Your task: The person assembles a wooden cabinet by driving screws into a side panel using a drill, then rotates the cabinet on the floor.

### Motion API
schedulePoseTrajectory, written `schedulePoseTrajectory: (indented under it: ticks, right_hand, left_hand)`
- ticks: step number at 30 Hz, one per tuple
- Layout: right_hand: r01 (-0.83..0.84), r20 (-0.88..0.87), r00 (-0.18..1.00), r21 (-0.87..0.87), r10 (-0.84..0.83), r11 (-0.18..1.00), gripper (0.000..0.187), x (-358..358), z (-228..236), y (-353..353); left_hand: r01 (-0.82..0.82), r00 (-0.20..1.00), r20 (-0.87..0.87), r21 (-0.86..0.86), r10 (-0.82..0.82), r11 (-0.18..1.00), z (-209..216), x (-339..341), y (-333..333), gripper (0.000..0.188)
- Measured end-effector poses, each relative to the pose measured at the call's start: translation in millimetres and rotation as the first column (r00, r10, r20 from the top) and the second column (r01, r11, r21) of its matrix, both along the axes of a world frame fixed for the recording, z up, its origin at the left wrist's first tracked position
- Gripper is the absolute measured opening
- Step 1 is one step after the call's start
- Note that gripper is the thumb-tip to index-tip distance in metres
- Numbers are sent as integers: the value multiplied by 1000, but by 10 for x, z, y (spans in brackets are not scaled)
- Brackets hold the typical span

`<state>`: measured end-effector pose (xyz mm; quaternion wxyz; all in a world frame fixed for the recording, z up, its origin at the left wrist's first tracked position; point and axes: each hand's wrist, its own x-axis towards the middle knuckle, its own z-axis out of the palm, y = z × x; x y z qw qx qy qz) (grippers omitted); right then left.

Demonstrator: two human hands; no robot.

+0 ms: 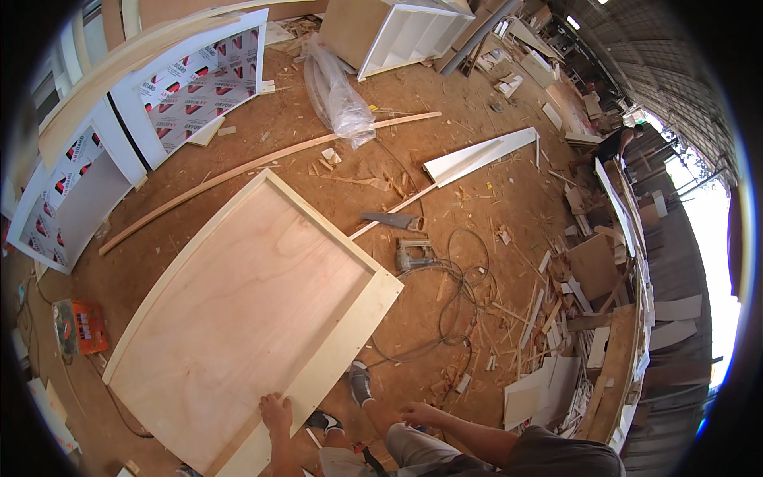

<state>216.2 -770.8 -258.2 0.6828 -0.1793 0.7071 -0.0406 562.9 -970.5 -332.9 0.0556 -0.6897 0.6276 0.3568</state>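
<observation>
A large plywood panel, framed with pale wooden strips and curved along its left side, stands tilted in front of me. At its near end, my left hand has its fingers bent over the inner edge of the wide border board. My right hand is by my knee, fingers loosely apart and nothing in them. Beyond the panel's right corner, a nail gun lies on the ground with its hose coiled beside it. A handsaw rests just past the nail gun.
White curved cabinets stand at the far left, a white shelf unit at the back. A long wooden strip and clear plastic sheeting lie on the dirt floor. Offcuts pile up rightward; another person works beyond. An orange crate sits left.
</observation>
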Motion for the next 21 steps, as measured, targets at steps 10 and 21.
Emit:
schedulePoseTrajectory:
  ticks: [10,21]
  right_hand:
    - [745,196,649,29,-735,666,63,1163,-1121,-1502]
    - [944,424,262,75,-867,322,46,1558,-824,-2021]
  left_hand:
    - [-18,1000,6,-7,18,1000,-105,-24,29,42]
    - [-41,999,-34,-74,38,996,-130,125,-26,41]
